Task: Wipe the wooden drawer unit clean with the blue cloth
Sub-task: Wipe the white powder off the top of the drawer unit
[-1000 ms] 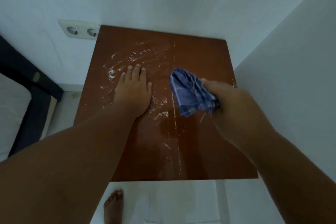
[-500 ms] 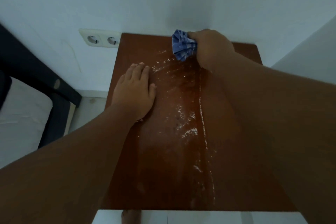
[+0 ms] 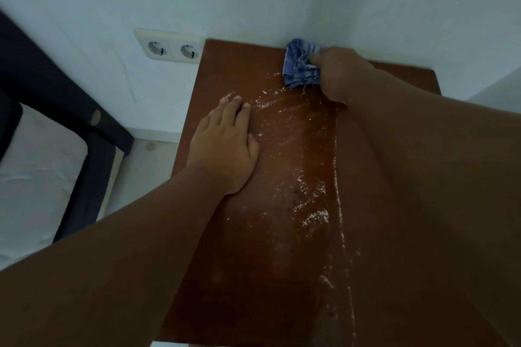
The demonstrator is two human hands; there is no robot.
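The reddish-brown top of the wooden drawer unit point(image 3: 282, 248) fills the middle of the view, streaked with white dust and specks. My right hand point(image 3: 341, 76) grips the bunched blue checked cloth point(image 3: 300, 67) and presses it on the top at the far edge, against the back wall. My left hand point(image 3: 225, 144) lies flat on the left part of the top, fingers together and pointing away, holding nothing. My right forearm covers the unit's right side.
White walls meet in a corner right behind the unit. A double wall socket point(image 3: 172, 49) sits just left of its far corner. A dark bed frame point(image 3: 70, 110) with a white mattress point(image 3: 31, 177) stands at the left, with pale floor between.
My right hand carried the cloth from mid-air over the centre to the unit's far edge and set it down there. My left hand stayed flat in place. The view moved closer.
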